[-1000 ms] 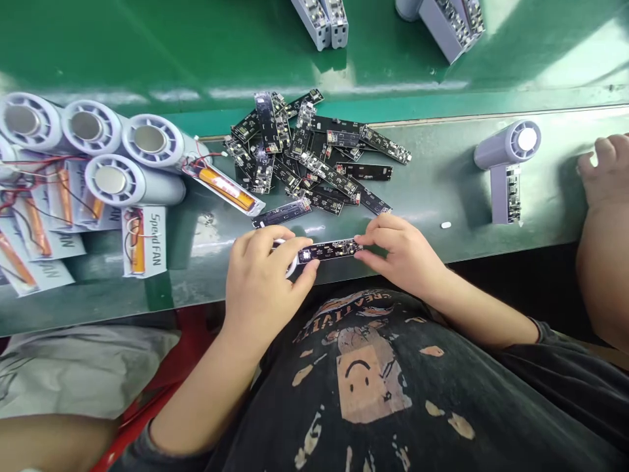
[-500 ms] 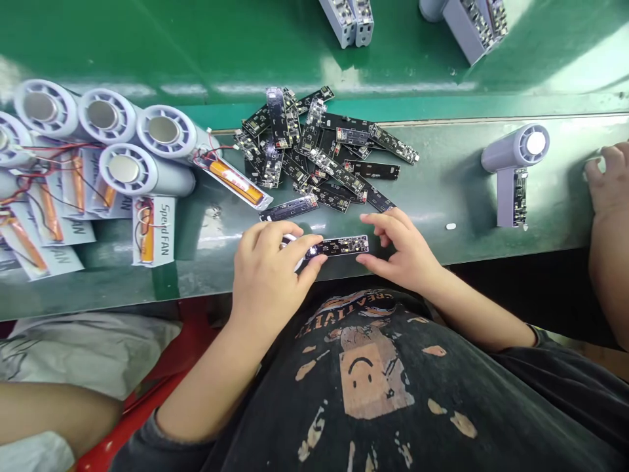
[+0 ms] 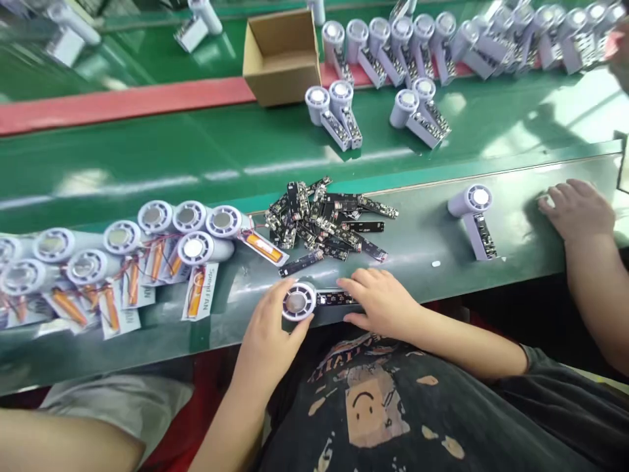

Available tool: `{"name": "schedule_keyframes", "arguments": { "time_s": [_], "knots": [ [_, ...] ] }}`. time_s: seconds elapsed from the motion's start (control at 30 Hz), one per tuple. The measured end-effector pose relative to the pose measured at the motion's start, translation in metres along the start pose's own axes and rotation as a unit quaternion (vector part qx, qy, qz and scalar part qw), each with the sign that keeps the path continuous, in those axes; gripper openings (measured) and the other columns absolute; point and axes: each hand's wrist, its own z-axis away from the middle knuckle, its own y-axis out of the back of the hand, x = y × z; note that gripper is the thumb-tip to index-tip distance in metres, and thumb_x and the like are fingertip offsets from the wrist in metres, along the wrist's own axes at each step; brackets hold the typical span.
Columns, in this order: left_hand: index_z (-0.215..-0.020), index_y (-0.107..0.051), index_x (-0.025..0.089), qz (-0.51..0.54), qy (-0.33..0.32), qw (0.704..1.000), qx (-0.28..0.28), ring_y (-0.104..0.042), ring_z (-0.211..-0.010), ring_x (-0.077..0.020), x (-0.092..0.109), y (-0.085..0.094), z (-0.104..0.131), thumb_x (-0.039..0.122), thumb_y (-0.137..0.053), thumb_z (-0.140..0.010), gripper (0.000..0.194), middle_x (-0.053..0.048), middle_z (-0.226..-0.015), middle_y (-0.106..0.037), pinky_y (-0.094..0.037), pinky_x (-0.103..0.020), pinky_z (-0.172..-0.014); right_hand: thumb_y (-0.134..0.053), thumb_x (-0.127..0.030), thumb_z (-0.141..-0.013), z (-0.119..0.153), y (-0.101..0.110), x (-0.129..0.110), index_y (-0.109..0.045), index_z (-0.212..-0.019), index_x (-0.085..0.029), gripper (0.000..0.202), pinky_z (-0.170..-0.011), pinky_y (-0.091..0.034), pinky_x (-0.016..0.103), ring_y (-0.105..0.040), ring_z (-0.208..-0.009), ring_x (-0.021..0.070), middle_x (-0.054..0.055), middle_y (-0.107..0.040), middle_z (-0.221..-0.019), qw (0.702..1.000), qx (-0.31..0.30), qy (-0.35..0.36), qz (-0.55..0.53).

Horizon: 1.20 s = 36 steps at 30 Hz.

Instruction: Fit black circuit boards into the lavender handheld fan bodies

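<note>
A handheld fan [image 3: 299, 301] lies at the table's near edge, its round grille facing up. A black circuit board [image 3: 333, 298] sits along its handle. My left hand [image 3: 270, 334] grips the round fan head from the left, thumb below and fingers above. My right hand [image 3: 381, 301] is closed around the handle's far end, hiding the end of the board. Just beyond my hands is a loose pile of black circuit boards [image 3: 339, 229], with one board [image 3: 301, 262] lying nearest to me.
Several fans with orange batteries [image 3: 196, 292] crowd the left. One fan with a board [image 3: 474, 219] and a small white piece [image 3: 435, 264] lie on the right. Another person's hand [image 3: 580, 210] rests farther right. Behind are a green conveyor [image 3: 147, 157], rows of fans and a cardboard box [image 3: 282, 59].
The view has tilted up, bringing in the conveyor, box and fan rows. My right hand has moved from beside the handle's end onto it. My left hand has shifted back, uncovering the fan grille.
</note>
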Motion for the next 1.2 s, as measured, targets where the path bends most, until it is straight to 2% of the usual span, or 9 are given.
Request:
{"name": "schedule_keyframes", "arguments": {
  "time_s": [0.13,0.27,0.4,0.77,0.83,0.93,1.0,1.07,1.2],
  "knots": [
    [-0.134,-0.047,0.024,0.029,-0.029,0.999,0.035,-0.061,-0.121,-0.0275,0.004,0.001,-0.004,0.024,-0.066,-0.085,0.053,-0.010,-0.129,-0.063,-0.050,-0.045,-0.104,-0.066,-0.032,-0.088,-0.005,0.007,-0.005,-0.064,-0.113,-0.016,0.029,-0.087,-0.049,0.040,-0.060,-0.099,0.0262,0.010,-0.063,-0.105,0.999,-0.042,-0.009,-0.023],
    [-0.134,-0.047,0.023,0.068,-0.066,0.995,0.044,-0.060,-0.122,-0.0255,0.014,0.016,-0.012,0.021,-0.070,-0.082,0.056,-0.010,-0.130,-0.063,-0.050,-0.044,-0.105,-0.068,-0.031,-0.085,0.005,0.020,-0.004,-0.059,-0.117,-0.016,0.037,-0.090,-0.048,0.039,-0.060,-0.101,0.0246,0.010,-0.065,-0.110,0.983,-0.043,-0.017,-0.178],
    [-0.136,-0.046,0.025,0.097,-0.091,0.990,0.042,-0.057,-0.126,-0.0245,0.022,0.031,-0.018,0.016,-0.068,-0.082,0.059,-0.009,-0.134,-0.062,-0.047,-0.044,-0.109,-0.059,-0.031,-0.090,0.014,0.027,-0.003,-0.052,-0.127,-0.018,0.040,-0.083,-0.050,0.036,-0.063,-0.094,0.0211,0.008,-0.067,-0.111,0.941,-0.088,-0.005,-0.327],
    [-0.140,-0.042,0.028,0.127,-0.139,0.982,0.019,-0.052,-0.132,-0.0244,0.036,0.032,-0.027,0.009,-0.061,-0.082,0.065,-0.008,-0.140,-0.057,-0.043,-0.047,-0.113,-0.058,-0.033,-0.091,0.029,0.006,-0.003,-0.055,-0.120,-0.020,0.032,-0.077,-0.051,0.032,-0.058,-0.084,0.0167,0.005,-0.065,-0.100,0.903,-0.029,-0.007,-0.429],
    [-0.142,-0.039,0.028,0.121,-0.119,0.985,0.040,-0.052,-0.133,-0.0248,0.037,0.029,-0.028,0.013,-0.064,-0.083,0.066,-0.009,-0.142,-0.055,-0.043,-0.047,-0.113,-0.058,-0.036,-0.090,0.032,0.002,-0.002,-0.055,-0.120,-0.020,0.034,-0.074,-0.051,0.031,-0.059,-0.082,0.0155,0.005,-0.064,-0.099,0.875,-0.014,-0.025,-0.484],
    [-0.144,-0.038,0.026,0.107,-0.047,0.991,0.064,-0.051,-0.132,-0.0275,0.031,0.020,-0.025,0.026,-0.068,-0.085,0.066,-0.011,-0.142,-0.054,-0.045,-0.048,-0.111,-0.058,-0.049,-0.088,0.039,-0.004,0.008,-0.054,-0.118,-0.019,0.042,-0.062,-0.050,0.027,-0.058,-0.069,0.0124,0.003,-0.062,-0.090,0.787,0.007,-0.077,-0.612],
    [-0.141,-0.042,0.025,0.107,-0.014,0.993,0.049,-0.055,-0.128,-0.0285,0.018,0.010,-0.020,0.031,-0.064,-0.087,0.059,-0.013,-0.138,-0.056,-0.048,-0.050,-0.108,-0.058,-0.056,-0.086,0.045,-0.006,0.025,-0.055,-0.112,-0.018,0.046,-0.058,-0.048,0.026,-0.057,-0.064,0.0114,0.003,-0.062,-0.088,0.754,0.060,-0.128,-0.641],
    [-0.138,-0.045,0.024,0.102,-0.009,0.994,0.030,-0.062,-0.118,-0.0273,0.003,-0.002,-0.017,0.034,-0.059,-0.091,0.050,-0.013,-0.132,-0.061,-0.054,-0.047,-0.099,-0.057,-0.060,-0.084,0.052,-0.005,0.048,-0.056,-0.106,-0.018,0.047,-0.055,-0.046,0.025,-0.057,-0.062,0.0112,0.004,-0.063,-0.086,0.763,0.131,-0.190,-0.604],
    [-0.130,-0.052,0.024,0.047,-0.050,0.997,0.042,-0.066,-0.108,-0.0272,-0.019,-0.025,-0.016,0.035,-0.054,-0.093,0.038,-0.012,-0.120,-0.067,-0.057,-0.047,-0.092,-0.048,-0.058,-0.088,0.062,0.007,0.085,-0.059,-0.103,-0.018,0.044,-0.057,-0.046,0.027,-0.058,-0.060,0.0135,0.004,-0.066,-0.084,0.825,0.203,-0.293,-0.439]
  ]
}}
